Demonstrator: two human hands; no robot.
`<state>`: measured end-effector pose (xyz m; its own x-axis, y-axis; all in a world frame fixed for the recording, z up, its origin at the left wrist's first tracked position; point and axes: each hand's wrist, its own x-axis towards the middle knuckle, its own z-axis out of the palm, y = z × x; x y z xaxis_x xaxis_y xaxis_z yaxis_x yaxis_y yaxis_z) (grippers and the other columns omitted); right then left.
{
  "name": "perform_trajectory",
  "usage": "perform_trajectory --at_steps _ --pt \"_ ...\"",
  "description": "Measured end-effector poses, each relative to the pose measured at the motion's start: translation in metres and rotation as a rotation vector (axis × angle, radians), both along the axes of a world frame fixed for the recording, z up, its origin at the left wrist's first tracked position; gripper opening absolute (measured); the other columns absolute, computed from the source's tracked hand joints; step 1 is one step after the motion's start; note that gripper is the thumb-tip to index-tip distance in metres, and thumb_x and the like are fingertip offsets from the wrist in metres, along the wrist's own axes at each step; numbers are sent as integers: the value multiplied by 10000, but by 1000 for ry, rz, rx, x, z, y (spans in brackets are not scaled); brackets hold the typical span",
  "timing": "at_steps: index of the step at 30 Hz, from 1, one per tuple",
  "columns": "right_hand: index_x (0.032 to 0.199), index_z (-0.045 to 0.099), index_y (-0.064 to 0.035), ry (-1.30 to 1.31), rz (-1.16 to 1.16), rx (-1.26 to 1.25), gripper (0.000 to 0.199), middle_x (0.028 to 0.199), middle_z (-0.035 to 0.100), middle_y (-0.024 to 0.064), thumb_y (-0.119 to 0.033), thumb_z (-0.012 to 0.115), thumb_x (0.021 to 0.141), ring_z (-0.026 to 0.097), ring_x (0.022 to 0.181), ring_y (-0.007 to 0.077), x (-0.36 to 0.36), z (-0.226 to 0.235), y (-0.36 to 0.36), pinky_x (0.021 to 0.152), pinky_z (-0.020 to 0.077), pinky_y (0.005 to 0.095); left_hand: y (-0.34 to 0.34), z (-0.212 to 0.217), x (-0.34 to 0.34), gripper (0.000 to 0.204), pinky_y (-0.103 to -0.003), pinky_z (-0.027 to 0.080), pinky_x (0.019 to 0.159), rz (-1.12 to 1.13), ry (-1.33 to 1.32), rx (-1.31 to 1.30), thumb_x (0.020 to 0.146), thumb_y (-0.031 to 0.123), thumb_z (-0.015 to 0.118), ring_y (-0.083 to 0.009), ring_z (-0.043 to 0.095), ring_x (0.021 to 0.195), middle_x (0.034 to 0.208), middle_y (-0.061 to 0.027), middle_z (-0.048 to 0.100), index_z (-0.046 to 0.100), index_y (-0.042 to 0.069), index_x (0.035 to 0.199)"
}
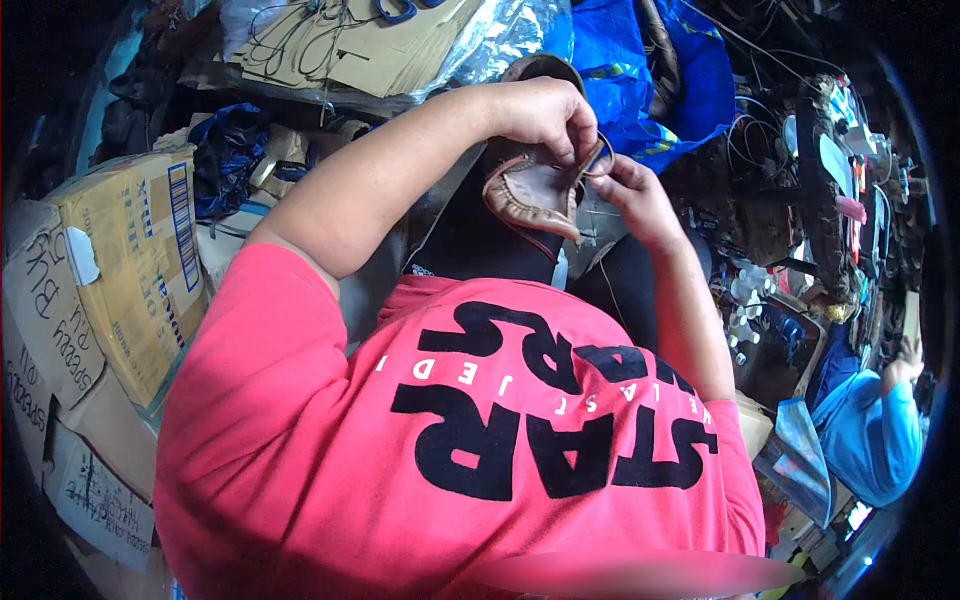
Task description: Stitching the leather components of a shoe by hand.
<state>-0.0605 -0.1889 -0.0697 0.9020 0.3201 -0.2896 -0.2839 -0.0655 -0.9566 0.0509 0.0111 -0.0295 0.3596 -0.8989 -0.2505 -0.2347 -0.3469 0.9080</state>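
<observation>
On my lap, over dark trousers, rests a brown leather shoe [535, 207] with a puckered, stitched edge and a pale inner surface. My left hand [548, 118] reaches over it from above, its fingers closed on the shoe's upper edge. From the right, my right hand [637, 197] pinches the curled rim beside the left fingertips. A dark rounded part with a tan edge [545, 70] shows behind the left hand; whether it belongs to the same shoe I cannot tell. A thin thread [607, 285] hangs below the right hand.
Cardboard boxes [125, 255] are stacked at the left. Flat cardboard [400, 45] with cords on it lies at the far side, beside a blue bag [690, 85]. Cluttered small items and cables fill the right, where another person in a blue top [870, 435] sits.
</observation>
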Motion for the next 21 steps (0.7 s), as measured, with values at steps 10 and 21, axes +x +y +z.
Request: perform_trajectory --at_steps 10,21 --pt "1124 563 -58 -539 -67 -362 538 1140 503 127 -196 809 667 508 1081 240 -8 37 36 891 442 320 36 30 -79 206 -427 392 785 353 -856 135 712 109 599 -270 532 902 854 -72 582 576 86 915" --pt "1204 564 -282 -666 -23 -577 692 1407 343 155 -269 755 539 345 1270 377 1 20 62 1028 298 493 60 34 -86 59 -418 438 754 144 -819 166 747 80 607 -302 526 845 796 -98 559 578 65 796"
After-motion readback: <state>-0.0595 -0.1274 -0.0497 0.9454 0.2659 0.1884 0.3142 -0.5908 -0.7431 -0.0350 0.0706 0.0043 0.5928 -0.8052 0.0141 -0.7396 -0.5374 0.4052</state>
